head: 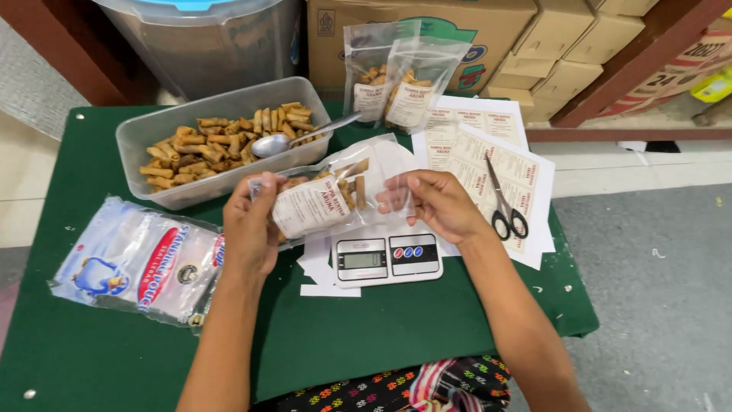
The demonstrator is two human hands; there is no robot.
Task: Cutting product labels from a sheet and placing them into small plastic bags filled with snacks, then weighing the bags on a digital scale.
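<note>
Both hands hold a clear plastic pouch point(332, 197) lying sideways, with a white label and several small fried rolls inside. My left hand point(252, 229) grips its bottom end; my right hand point(438, 204) pinches its open top end. The pouch hovers just above a small white digital scale point(389, 258) on the green table point(396, 320). Behind it stands a clear plastic tub point(137, 137) full of the same rolls, with a metal spoon point(293, 137) resting in it.
Two filled, labelled pouches point(396, 76) stand at the back against a cardboard box point(488, 30). Sheets of printed labels point(465, 130) with black scissors point(505, 206) lie at the right. A pack of empty pouches point(145, 259) lies at the left. The table's right edge drops to grey floor.
</note>
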